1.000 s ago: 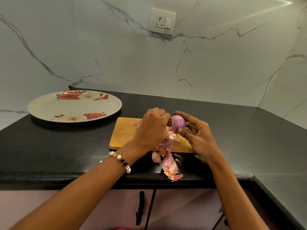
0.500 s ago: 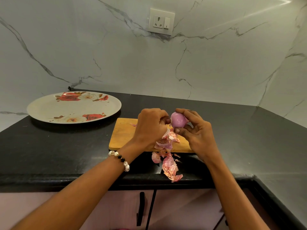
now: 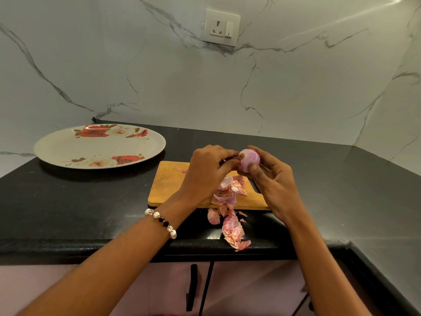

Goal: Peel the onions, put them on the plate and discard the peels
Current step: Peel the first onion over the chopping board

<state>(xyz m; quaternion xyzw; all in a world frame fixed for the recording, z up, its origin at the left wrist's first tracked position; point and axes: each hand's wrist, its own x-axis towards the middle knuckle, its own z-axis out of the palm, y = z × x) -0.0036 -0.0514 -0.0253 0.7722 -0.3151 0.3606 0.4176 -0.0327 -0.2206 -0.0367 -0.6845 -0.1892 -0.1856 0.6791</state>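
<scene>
A small purple onion (image 3: 250, 159), mostly peeled, is held above the wooden cutting board (image 3: 167, 185) by my right hand (image 3: 274, 181), fingers curled round it. My left hand (image 3: 208, 171) pinches at the onion's brown root end on its left side. Pink and papery onion peels (image 3: 229, 192) lie in a heap on the board's near edge, and more peels (image 3: 232, 229) spill onto the black counter toward its front edge. A large floral plate (image 3: 100, 145) sits at the back left with nothing on it.
The black counter (image 3: 68, 201) runs into a corner on the right against marble walls. A wall socket (image 3: 222, 27) sits above. Cabinet doors with dark handles (image 3: 193, 288) are below the counter's front edge.
The onion has been turned in my right hand, so its root end now faces my left hand. Both hands rose slightly. The peels on board and counter lie as before.
</scene>
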